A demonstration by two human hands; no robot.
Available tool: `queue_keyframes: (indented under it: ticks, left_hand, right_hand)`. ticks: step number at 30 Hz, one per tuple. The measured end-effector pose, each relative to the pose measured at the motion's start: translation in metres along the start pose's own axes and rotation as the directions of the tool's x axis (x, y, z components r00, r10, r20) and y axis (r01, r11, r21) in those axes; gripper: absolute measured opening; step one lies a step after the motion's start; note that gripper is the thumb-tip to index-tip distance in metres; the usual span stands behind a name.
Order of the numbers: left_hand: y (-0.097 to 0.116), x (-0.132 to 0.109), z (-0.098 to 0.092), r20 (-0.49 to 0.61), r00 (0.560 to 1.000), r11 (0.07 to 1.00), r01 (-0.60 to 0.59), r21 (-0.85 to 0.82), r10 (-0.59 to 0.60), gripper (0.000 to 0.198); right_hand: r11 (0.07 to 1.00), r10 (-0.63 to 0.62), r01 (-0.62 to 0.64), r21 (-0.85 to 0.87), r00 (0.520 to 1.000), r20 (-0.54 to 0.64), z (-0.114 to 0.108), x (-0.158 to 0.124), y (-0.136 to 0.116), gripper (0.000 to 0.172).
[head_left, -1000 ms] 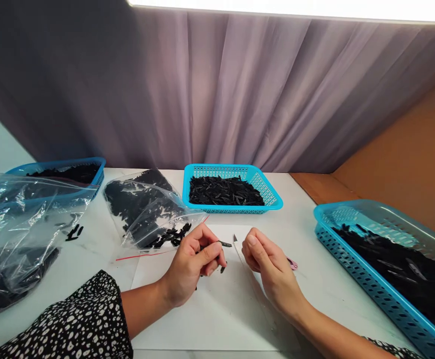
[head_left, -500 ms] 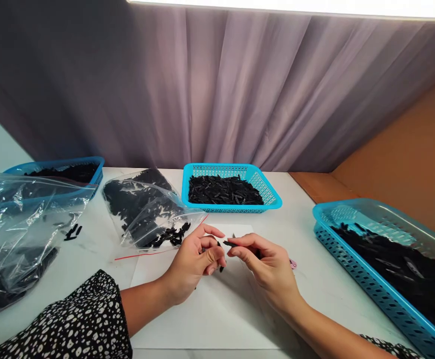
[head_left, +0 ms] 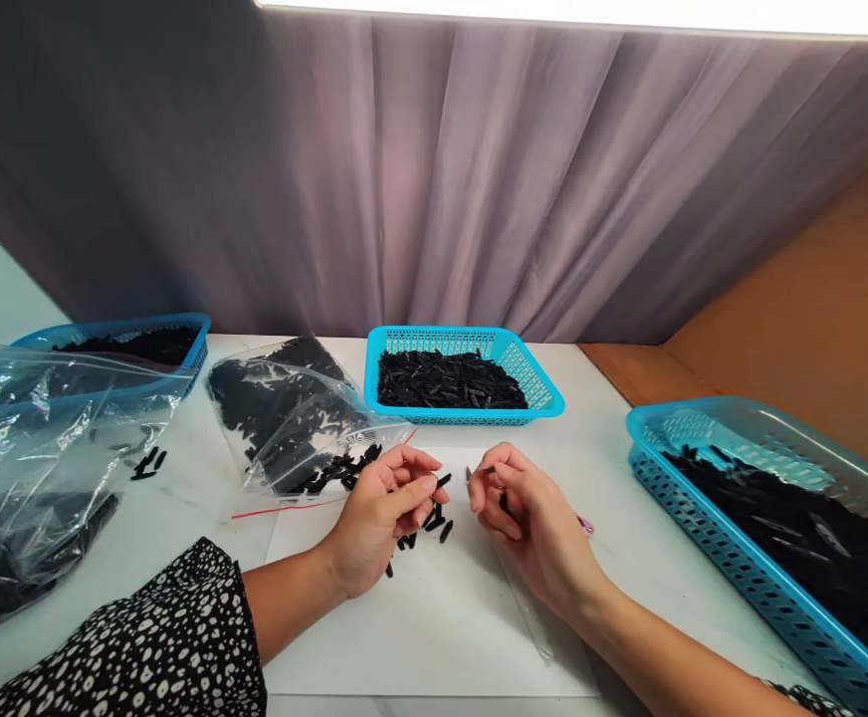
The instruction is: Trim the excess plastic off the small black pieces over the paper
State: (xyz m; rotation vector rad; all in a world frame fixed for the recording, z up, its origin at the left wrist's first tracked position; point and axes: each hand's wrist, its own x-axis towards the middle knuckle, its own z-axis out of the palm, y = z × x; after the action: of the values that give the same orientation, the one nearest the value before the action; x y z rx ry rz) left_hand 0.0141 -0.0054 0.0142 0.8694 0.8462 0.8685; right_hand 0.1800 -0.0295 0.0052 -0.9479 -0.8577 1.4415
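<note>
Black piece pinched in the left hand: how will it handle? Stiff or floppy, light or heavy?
Probably stiff: the black piece juts straight past the left hand with no visible droop. Likely light: it's slim and merely pinched. Might swivel if nudged: similar loose pieces lie at mixed angles on the white sheet.

The left hand pinches a slim black strip above a flat white sheet, near loose short black pieces. The right hand is curled beside a pointed metal tip, a small dark sliver at its fingers. Beyond stands a bright blue perforated plastic basket of black strips; left of it lies a clear red-edged plastic bag.
</note>
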Motion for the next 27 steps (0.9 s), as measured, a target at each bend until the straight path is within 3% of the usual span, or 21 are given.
queue_keyframes:
  ticks: [3,10,17,23,27]
  left_hand:
    - [0.0,0.0,0.001,-0.014,1.0,0.999,-0.004,0.035,0.004,0.03]
    - [-0.001,-0.002,0.001,0.023,0.997,0.991,-0.073,0.114,0.071,0.027]
    - [-0.004,0.0,-0.001,0.06,0.99,0.975,-0.135,0.179,0.126,0.022]
    - [-0.004,-0.001,0.0,0.041,0.995,0.987,-0.094,0.133,0.09,0.013]
    - [-0.004,-0.002,0.002,0.0,0.994,0.983,-0.109,0.144,0.11,0.022]
  right_hand:
    - [0.992,0.082,-0.086,0.095,0.996,0.043,-0.001,0.002,-0.001,0.031]
    - [0.962,0.006,0.01,-0.272,0.998,0.057,-0.006,0.001,0.006,0.039]
    - [0.937,-0.008,0.041,-0.348,0.995,0.096,-0.007,0.002,0.006,0.033]
    - [0.928,-0.053,0.041,-0.371,0.998,-0.021,-0.008,0.003,0.01,0.032]
    - [0.925,-0.084,0.045,-0.377,0.993,-0.087,-0.01,0.003,0.009,0.03]
